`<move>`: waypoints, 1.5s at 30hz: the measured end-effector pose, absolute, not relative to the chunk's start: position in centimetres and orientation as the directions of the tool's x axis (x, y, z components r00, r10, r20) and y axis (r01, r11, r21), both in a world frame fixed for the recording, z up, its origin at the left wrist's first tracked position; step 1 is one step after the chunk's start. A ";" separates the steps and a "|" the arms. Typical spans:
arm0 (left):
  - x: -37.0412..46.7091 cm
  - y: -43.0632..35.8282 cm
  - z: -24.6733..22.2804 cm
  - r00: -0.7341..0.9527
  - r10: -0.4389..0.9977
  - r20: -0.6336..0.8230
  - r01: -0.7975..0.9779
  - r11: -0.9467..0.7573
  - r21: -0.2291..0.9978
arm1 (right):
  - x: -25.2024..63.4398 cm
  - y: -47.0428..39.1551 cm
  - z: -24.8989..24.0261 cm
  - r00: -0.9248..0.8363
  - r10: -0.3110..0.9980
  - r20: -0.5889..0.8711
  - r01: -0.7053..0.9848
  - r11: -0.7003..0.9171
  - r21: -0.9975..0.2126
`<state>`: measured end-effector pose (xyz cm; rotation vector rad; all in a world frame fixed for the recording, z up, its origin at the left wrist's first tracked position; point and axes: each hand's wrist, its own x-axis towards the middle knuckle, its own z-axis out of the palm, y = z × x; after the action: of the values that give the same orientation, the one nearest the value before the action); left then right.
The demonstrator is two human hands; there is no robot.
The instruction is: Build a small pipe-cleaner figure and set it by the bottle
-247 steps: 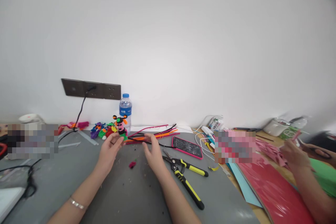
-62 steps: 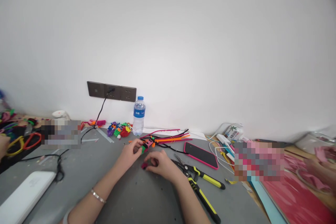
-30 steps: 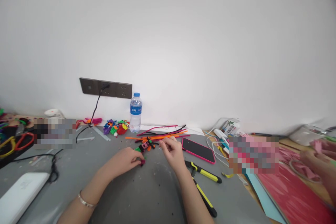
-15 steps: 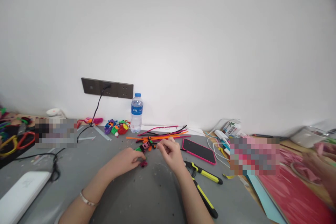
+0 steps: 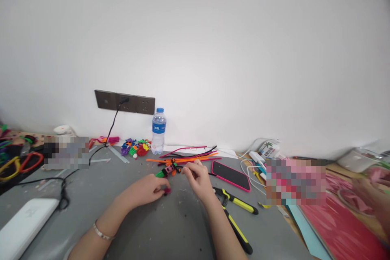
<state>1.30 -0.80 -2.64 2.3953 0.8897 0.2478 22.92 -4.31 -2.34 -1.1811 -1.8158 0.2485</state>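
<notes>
My left hand (image 5: 148,189) is low over the grey mat, its fingers closed around a small magenta fuzzy piece (image 5: 167,191), part of which shows beyond the fingertips. Just past those fingers lies a pipe-cleaner figure (image 5: 169,169) in green, pink, black and orange. My right hand (image 5: 197,178) is to the right of the figure, thumb and fingers pinched together; whatever they hold is too small to make out. Behind both hands, loose pipe cleaners (image 5: 185,158) in orange, magenta and black lie across the mat.
Right of my right forearm are yellow-black pliers (image 5: 240,204) and a pink-edged phone (image 5: 231,176). A water bottle (image 5: 158,134) stands against the wall beside colourful pipe-cleaner figures (image 5: 135,148). A white power bank (image 5: 27,227) lies left. Another person's hand (image 5: 370,195) is at far right.
My left fingertips have moved slightly over the magenta piece, covering more of it. The right hand stays nearly still, still pinched.
</notes>
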 end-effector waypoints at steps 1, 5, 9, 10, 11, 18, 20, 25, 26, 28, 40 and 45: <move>1.3 -0.8 -2.6 0.761 0.648 -0.024 0.541 -0.614 0.574 | 22.9 -4.3 -2.3 -0.113 0.805 0.582 0.617 0.516 -0.594; 1.4 -0.8 -2.3 0.750 0.660 -0.041 0.547 -0.584 0.600 | 22.9 -4.3 -2.3 -0.100 0.818 0.567 0.626 0.494 -0.603; 1.3 -0.8 -2.2 0.725 0.685 -0.069 0.574 -0.546 0.611 | 22.8 -4.1 -2.5 -0.118 0.850 0.514 0.644 0.460 -0.611; 1.3 -0.8 -2.2 0.723 0.687 -0.073 0.575 -0.540 0.614 | 22.7 -4.0 -2.5 -0.128 0.857 0.499 0.648 0.453 -0.612; 1.3 -0.8 -2.2 0.722 0.688 -0.076 0.575 -0.536 0.618 | 22.7 -4.0 -2.6 -0.137 0.862 0.488 0.651 0.449 -0.612; 1.4 -0.6 -2.3 0.704 0.705 -0.087 0.542 -0.454 0.707 | 22.3 -4.0 -2.6 -0.138 0.893 0.429 0.656 0.407 -0.635; 1.4 -0.4 -2.2 0.669 0.740 -0.072 0.530 -0.407 0.744 | 22.3 -4.0 -2.6 -0.130 0.901 0.414 0.643 0.394 -0.656; 1.7 -0.2 -1.6 0.569 0.821 -0.041 0.469 -0.284 0.836 | 22.0 -3.9 -2.5 -0.121 0.913 0.390 0.569 0.386 -0.726; 1.8 -0.2 -1.5 0.556 0.830 -0.047 0.448 -0.252 0.858 | 21.8 -3.9 -2.5 -0.118 0.914 0.387 0.543 0.386 -0.746; 2.0 -0.2 -1.2 0.535 0.842 -0.061 0.403 -0.191 0.895 | 21.5 -3.9 -2.4 -0.111 0.919 0.377 0.476 0.383 -0.792; 2.3 0.0 -2.1 0.515 0.856 0.036 0.310 -0.225 0.924 | 20.7 -3.4 -3.7 -0.137 0.887 0.440 0.440 0.453 -0.776; 2.3 -0.1 -2.3 0.528 0.847 0.060 0.315 -0.261 0.912 | 20.6 -3.3 -3.6 -0.125 0.886 0.446 0.418 0.454 -0.787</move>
<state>2.26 -0.09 -2.34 1.8197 0.9642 0.7036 20.57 -3.28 -3.65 -1.1256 -1.7314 0.6030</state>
